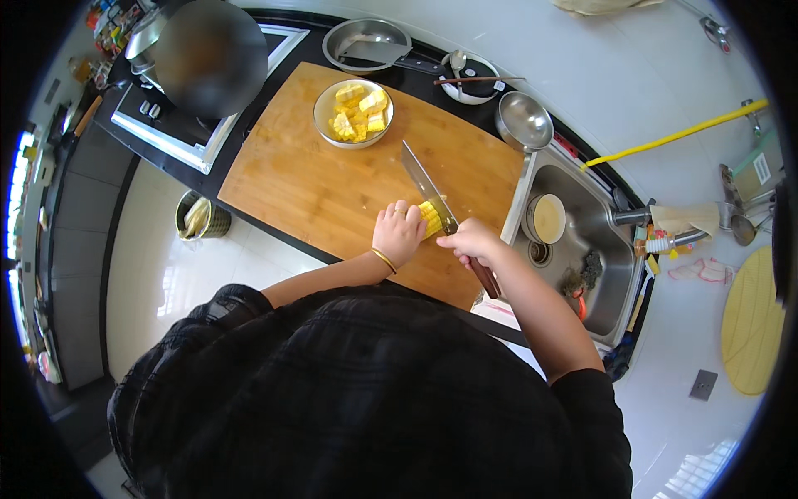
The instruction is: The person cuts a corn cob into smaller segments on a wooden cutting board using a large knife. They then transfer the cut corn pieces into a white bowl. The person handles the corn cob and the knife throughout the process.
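On the wooden cutting board, my left hand holds down a short yellow corn cob with its fingers curled against it. A kitchen knife with a broad blade and brown wooden handle is gripped in my right hand. Its blade stands at the right side of the cob, the tip pointing away from me; whether it has entered the corn I cannot tell. Farther back on the board sits a white bowl with several cut corn pieces in it.
Right of the board is a steel sink with a pale bowl inside. Along the wall stand a metal pan, a white bowl with spoon and chopsticks and a steel bowl. A bin stands on the floor, left.
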`<action>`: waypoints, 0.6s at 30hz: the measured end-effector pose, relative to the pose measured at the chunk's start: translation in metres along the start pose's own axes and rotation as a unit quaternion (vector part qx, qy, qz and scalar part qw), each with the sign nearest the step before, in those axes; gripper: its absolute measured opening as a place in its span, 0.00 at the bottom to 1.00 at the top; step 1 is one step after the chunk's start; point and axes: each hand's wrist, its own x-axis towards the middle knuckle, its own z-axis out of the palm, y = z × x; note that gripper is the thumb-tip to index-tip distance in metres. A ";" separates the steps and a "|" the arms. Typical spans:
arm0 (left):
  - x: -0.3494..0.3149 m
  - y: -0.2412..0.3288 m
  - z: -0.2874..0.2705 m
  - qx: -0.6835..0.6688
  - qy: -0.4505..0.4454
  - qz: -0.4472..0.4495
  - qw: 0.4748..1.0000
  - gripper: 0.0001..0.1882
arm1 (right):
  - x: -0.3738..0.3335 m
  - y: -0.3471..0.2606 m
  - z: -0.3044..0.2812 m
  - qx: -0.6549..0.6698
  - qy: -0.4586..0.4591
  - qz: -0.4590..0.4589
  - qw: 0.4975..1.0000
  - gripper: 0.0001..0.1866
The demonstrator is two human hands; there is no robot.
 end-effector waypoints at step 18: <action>0.144 0.011 -0.021 0.085 -0.310 0.261 0.910 0.22 | 0.001 0.048 0.016 -0.185 0.225 -0.113 0.950 0.23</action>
